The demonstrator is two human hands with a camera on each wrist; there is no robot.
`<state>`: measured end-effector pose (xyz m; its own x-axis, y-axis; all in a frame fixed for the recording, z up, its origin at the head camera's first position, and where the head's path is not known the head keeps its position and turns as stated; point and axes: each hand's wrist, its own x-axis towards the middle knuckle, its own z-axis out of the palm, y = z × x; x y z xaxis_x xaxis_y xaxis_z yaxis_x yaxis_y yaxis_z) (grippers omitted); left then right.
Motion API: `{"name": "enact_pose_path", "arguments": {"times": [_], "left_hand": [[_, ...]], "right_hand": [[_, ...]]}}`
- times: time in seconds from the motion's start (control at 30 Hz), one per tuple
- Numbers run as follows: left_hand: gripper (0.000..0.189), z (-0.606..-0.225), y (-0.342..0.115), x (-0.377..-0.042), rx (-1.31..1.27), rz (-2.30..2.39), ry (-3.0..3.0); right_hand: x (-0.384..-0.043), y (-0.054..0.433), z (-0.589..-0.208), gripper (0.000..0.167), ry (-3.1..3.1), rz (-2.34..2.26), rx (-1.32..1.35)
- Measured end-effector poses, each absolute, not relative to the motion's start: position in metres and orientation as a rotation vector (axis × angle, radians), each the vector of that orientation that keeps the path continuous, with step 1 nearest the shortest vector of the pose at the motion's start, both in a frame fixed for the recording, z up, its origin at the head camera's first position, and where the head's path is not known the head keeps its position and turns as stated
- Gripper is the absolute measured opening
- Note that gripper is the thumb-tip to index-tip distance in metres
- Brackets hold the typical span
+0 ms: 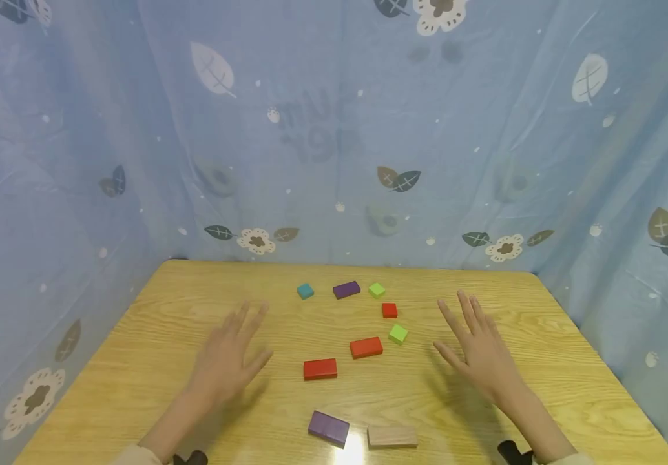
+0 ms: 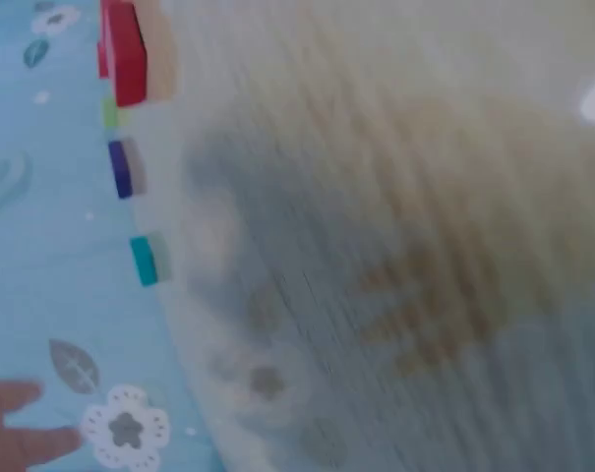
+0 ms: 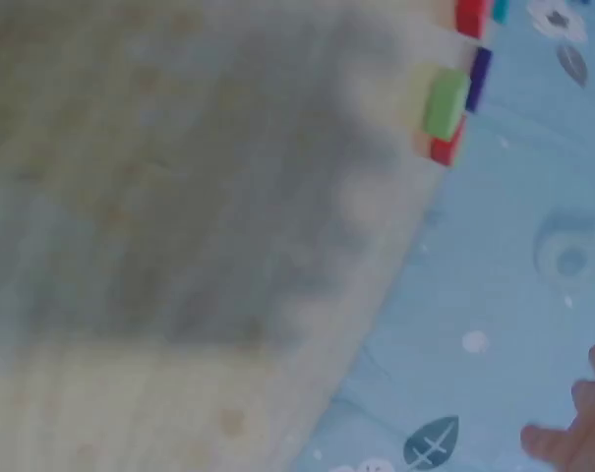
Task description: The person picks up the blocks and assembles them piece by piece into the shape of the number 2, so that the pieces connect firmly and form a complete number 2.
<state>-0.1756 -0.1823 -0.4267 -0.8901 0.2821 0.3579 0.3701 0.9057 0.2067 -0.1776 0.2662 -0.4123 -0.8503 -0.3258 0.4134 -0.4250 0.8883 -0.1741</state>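
My left hand (image 1: 223,361) hovers over the left part of the table, fingers spread and nothing held. Over the right part is my right hand (image 1: 482,355), its fingers likewise straight and apart. Between them lie two red blocks, a nearer one (image 1: 320,369) and a farther one (image 1: 366,347). A green cube (image 1: 398,334) and a small red block (image 1: 389,310) lie nearest the right hand. At the front are a purple block (image 1: 329,429) and a bare wooden block (image 1: 392,436). In the left wrist view, fingertips (image 2: 31,444) show at the lower left corner.
Along the back lie a teal block (image 1: 305,291), another purple block (image 1: 347,290) and a second green block (image 1: 376,290). The wooden table (image 1: 165,303) meets a blue patterned curtain (image 1: 334,129) behind and at both sides.
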Motion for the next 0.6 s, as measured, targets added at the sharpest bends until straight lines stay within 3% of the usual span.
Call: {"name": "enact_pose_path", "arguments": {"times": [0.27, 0.6], "left_hand": [[0.077, -0.433, -0.171, -0.154, -0.649, -0.552, -2.7], [0.076, -0.435, -0.155, -0.14, -0.796, -0.848, -2.716]], "right_hand": [[-0.16, 0.261, -0.431, 0.078, -2.595, 0.37, 0.91], [-0.136, 0.254, -0.447, 0.082, -2.814, 0.787, 1.058]]}}
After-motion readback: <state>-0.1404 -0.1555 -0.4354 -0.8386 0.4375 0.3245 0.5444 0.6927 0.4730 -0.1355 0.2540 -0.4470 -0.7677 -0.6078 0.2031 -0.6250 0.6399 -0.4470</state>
